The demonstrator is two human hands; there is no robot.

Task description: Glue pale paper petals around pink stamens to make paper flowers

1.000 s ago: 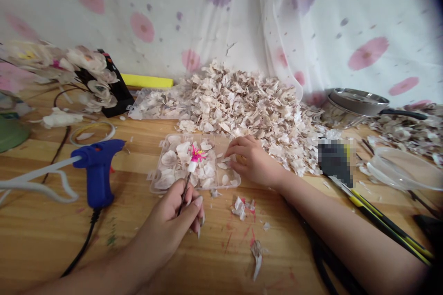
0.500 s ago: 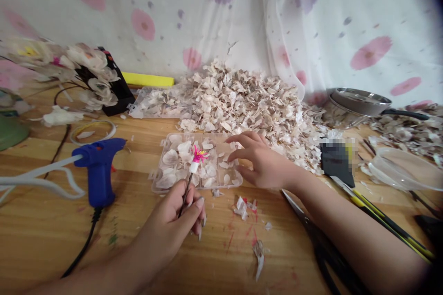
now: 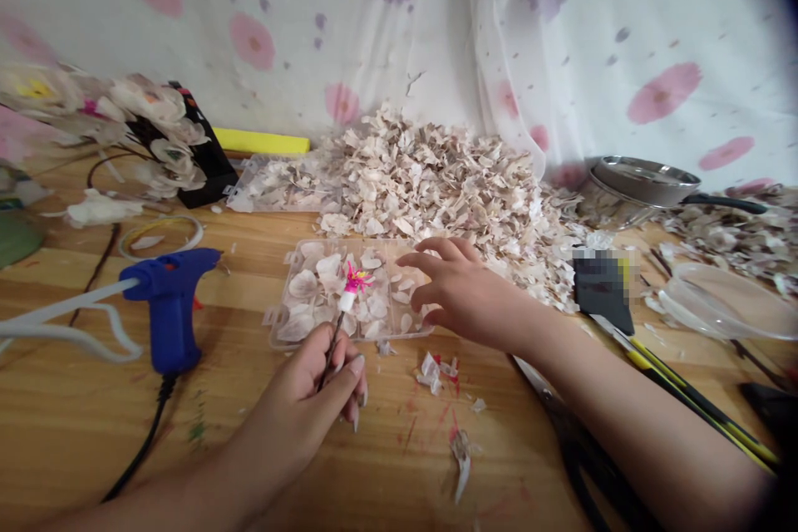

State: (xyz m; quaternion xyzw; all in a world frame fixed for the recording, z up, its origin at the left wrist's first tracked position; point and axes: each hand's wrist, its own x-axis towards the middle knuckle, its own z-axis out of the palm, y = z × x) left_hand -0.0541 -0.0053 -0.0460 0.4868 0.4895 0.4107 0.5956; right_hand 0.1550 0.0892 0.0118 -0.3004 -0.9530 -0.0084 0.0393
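- Clock refs taken from the petal box, 12 = far side.
- Left hand, 6 o'clock: clamped on a dark flower stem, thumb side up, knuckles just off the box's near edge.
- Stem leans toward 1 o'clock. Its white-wrapped base and pink-yellow tuft stand over the petal-filled left compartment.
- Right hand, 3 o'clock: fingers spread apart over the sparser right compartment, no grip visible. Can't tell if fingertips touch anything.
- Hands well apart from each other.
- Box edges: left edge, with latch tabs, faces a stretch of bare wood at 9 o'clock, up to the blue glue gun. Far right corner sits tight against the petal heap, 1 o'clock.
- Near edge: strip of table runs toward 6 o'clock; petal scraps at 5 o'clock.
- Right side tight: forearm crosses above the scissors, 4 o'clock, hiding part of them; yellow-black cutter between 3 and 4.
- Far edge of table: heap runs up to the floral curtain, 12 o'clock.
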